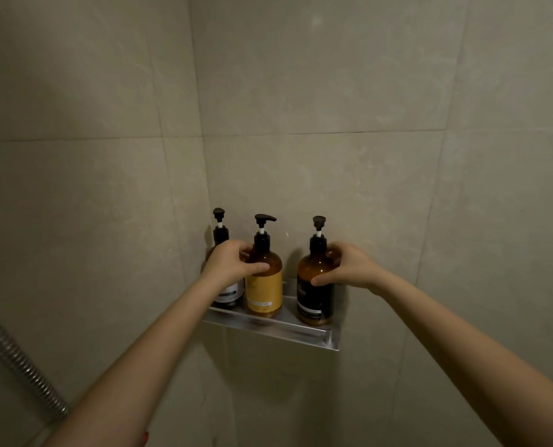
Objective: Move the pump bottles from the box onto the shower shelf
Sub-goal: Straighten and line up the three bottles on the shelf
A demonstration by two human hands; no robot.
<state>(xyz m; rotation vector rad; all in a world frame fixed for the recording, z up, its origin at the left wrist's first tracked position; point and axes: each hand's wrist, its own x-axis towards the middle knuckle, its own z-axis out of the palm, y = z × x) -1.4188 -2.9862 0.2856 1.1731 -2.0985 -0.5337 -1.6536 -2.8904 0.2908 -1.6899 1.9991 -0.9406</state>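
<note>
**On the shelf: three bottles, both hands gripping**

On the metal shelf (pixel 270 327) in the tiled corner stand three amber pump bottles, all upright, in a row. The left bottle (pixel 224 293) sits nearest the corner and is partly hidden behind your left hand (pixel 233 264); its label is pale with a dark band. The middle bottle (pixel 264 285) carries a yellow label, its pump spout pointing right. The right bottle (pixel 315 291) has a dark label and stands a little apart from the middle one, near the shelf's right end.

Your left hand wraps the shoulder of the middle bottle, thumb across its front and fingers curled behind. Your right hand (pixel 349 269) holds the right bottle at its shoulder, thumb on the front and fingers around the far side. A ribbed shower hose (pixel 17 359) runs along the lower left edge. The box is out of view.
</note>
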